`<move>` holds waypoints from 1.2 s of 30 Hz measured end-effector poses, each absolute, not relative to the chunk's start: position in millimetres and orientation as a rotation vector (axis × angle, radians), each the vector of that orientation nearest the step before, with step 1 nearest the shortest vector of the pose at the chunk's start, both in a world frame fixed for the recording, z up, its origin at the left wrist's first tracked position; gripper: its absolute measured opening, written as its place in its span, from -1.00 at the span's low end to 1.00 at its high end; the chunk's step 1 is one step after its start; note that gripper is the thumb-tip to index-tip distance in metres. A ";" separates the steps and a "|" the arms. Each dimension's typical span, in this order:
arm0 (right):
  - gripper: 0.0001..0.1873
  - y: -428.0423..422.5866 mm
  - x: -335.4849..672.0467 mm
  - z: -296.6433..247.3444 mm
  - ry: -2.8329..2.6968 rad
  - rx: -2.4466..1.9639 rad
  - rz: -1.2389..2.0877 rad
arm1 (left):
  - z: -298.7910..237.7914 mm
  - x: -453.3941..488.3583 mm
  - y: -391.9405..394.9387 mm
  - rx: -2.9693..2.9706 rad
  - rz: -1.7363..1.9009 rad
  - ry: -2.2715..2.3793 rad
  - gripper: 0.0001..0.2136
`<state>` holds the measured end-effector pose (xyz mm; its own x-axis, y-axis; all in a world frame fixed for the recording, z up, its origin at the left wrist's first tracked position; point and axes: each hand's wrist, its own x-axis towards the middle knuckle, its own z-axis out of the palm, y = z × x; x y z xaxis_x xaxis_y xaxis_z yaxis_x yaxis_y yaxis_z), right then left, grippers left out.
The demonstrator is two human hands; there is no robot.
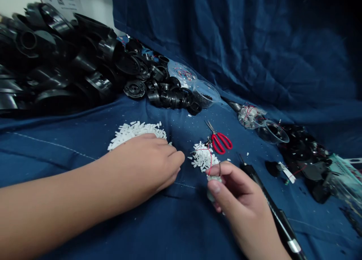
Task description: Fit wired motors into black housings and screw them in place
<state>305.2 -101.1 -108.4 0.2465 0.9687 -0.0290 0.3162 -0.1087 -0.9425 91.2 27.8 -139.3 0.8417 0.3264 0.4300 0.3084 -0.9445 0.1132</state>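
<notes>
My left hand lies knuckles up on the blue cloth, fingers curled down and pressed together at the tips, just in front of a heap of small white tubes. What its fingertips hold is hidden. My right hand is closed on a small pale metal part with red and black wires running up from it. A smaller pile of white tubes lies just beyond that hand. Red-handled scissors rest beside the small pile.
A big heap of black plastic parts fills the back left. Clear plastic cups stand behind the scissors, another at the right. A black pen-like tool lies by my right hand. More black parts and wired pieces sit at right.
</notes>
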 end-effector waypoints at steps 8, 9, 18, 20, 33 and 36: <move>-0.58 -99.4 301.8 -119.9 -0.767 -1.398 1.293 | -132.9 91.1 15.3 2.831 0.688 0.301 -0.89; -0.58 -99.2 301.3 -120.9 -0.742 -1.370 1.323 | -133.6 91.2 15.5 2.725 0.710 0.307 -0.89; -0.67 -102.0 297.1 -117.4 -0.661 -1.228 1.328 | -126.7 95.7 21.8 2.146 0.921 0.584 -0.88; -0.68 -101.9 295.8 -117.3 -0.665 -1.220 1.310 | -125.4 96.0 21.4 2.112 0.902 0.608 -0.89; -0.69 -102.6 301.1 -112.1 -0.736 -1.264 1.258 | -128.7 93.0 23.5 2.246 0.842 0.490 -0.86; -0.70 -101.7 302.9 -113.7 -0.738 -1.277 1.244 | -129.8 92.6 29.9 2.524 0.822 0.261 -0.83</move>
<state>302.9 -101.7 -113.7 0.2409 0.9457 -0.2183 -0.2612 -0.1535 -0.9530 92.6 29.9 -129.8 0.8025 0.3157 0.5063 0.0339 -0.8713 0.4895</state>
